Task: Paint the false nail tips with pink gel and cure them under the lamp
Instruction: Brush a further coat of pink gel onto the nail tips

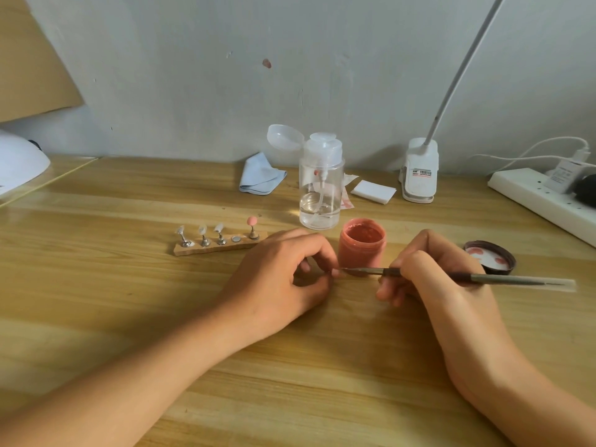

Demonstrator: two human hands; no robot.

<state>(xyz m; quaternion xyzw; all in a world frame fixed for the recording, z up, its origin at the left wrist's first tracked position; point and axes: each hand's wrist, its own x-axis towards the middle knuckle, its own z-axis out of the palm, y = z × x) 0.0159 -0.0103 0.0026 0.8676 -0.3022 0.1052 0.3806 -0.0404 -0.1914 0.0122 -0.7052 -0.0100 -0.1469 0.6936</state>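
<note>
Head view, at the tabletop.

ONE: Why do our hands meet just in front of the gel jar (361,250)?

TWO: So the brush travels little. Our right hand (429,279) clamps the brush (503,279) like a pen and seems to rest on the wood for steadiness. The bristles reach across to our left hand (283,275).

ONE: And that hand?

TWO: Curled, with thumb and forefinger pinched on something small that the fingers mostly hide. We judge it a nail tip lifted off the holder (222,246), where one bare magnet (236,239) sits between the stands.

ONE: The rest of the set?

TWO: Three clear tips (202,229) stand unpainted on the holder, left of the jar near the tabletop's middle. One pink tip (251,220) stands at its right end. We read the painting as early: the second tip of five.

ONE: Is the jar open?

TWO: Yes. Its lid (490,257) lies inside-up to its right, which keeps the pink smears off the wood.

ONE: Curing?

TWO: Not yet. What we take for the curing lamp (19,162) sits at the left edge, well apart from both hands.
</note>
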